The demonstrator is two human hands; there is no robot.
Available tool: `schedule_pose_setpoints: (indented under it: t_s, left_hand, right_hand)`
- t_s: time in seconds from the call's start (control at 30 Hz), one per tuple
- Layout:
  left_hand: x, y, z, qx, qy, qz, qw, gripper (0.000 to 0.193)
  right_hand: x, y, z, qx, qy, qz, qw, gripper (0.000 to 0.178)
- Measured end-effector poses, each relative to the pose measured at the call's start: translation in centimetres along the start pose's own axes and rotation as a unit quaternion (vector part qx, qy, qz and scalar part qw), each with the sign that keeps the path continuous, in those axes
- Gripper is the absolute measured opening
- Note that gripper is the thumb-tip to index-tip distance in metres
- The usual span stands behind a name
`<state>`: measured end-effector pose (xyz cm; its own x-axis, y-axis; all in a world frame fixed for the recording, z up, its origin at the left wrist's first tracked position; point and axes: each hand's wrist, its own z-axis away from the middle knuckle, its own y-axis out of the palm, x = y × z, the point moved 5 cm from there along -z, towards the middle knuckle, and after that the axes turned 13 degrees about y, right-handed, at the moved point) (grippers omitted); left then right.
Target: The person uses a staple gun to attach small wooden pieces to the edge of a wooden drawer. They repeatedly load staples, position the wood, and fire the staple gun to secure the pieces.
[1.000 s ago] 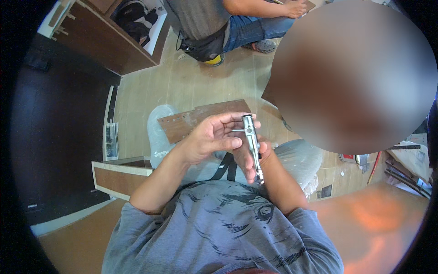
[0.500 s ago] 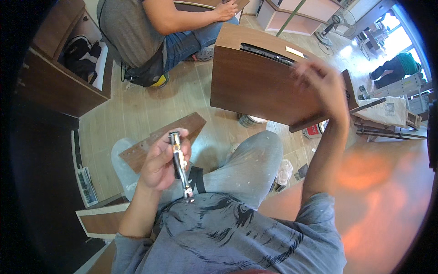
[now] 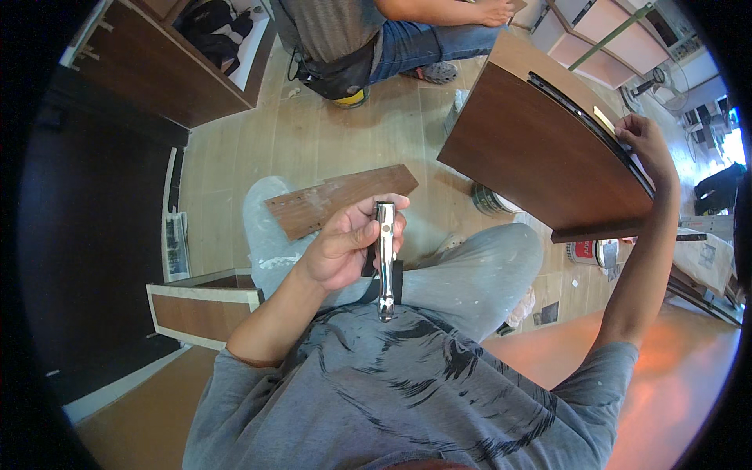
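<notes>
In front of my chest, my left hand (image 3: pixel 345 247) is closed round a shiny, long chrome metal tool (image 3: pixel 385 258). The tool stands upright in the picture, its narrower rounded end toward my shirt; its exact kind is not clear. My right arm stretches far right to a brown wooden cabinet box (image 3: pixel 540 149). There my right hand (image 3: pixel 648 145) has its fingertips pressed together at the top edge, beside a black drawer slide (image 3: pixel 580 113) and near a small pale strip (image 3: pixel 604 120). What those fingers hold, if anything, is hidden.
A brown board (image 3: pixel 345 196) lies by my left knee. Paint cans (image 3: pixel 591 252) stand under the box. Another person (image 3: pixel 345 39) sits at the back, working with a hand on a panel. A dark cabinet (image 3: pixel 102 188) stands left, near a small open drawer (image 3: pixel 200 313).
My right hand has moved from a blur above the box's top to its edge near the pale strip. The chrome tool has turned more upright in my left hand. The view has swung left.
</notes>
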<state>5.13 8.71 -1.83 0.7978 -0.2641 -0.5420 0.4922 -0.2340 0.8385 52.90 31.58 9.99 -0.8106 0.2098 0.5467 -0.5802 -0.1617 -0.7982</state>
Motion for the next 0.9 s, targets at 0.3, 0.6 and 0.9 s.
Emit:
schedule_pose_setpoints:
  t_s: [0.3,0.6,0.9]
  left_hand:
    - [0.5,0.0,0.5,-0.006,0.000,0.003,1.000,0.058]
    - [0.4,0.7,0.8,0.001,-0.005,-0.026,1.000,0.058]
    - [2.0,0.0,1.6,-0.063,0.016,-0.050,0.997,0.051]
  right_hand:
    - [0.3,0.0,1.7,0.031,-0.024,-0.053,0.998,0.012]
    - [2.1,-0.4,0.8,0.006,-0.051,-0.016,0.999,0.014]
    - [12.7,17.4,18.6,0.108,-0.111,-0.367,0.917,0.012]
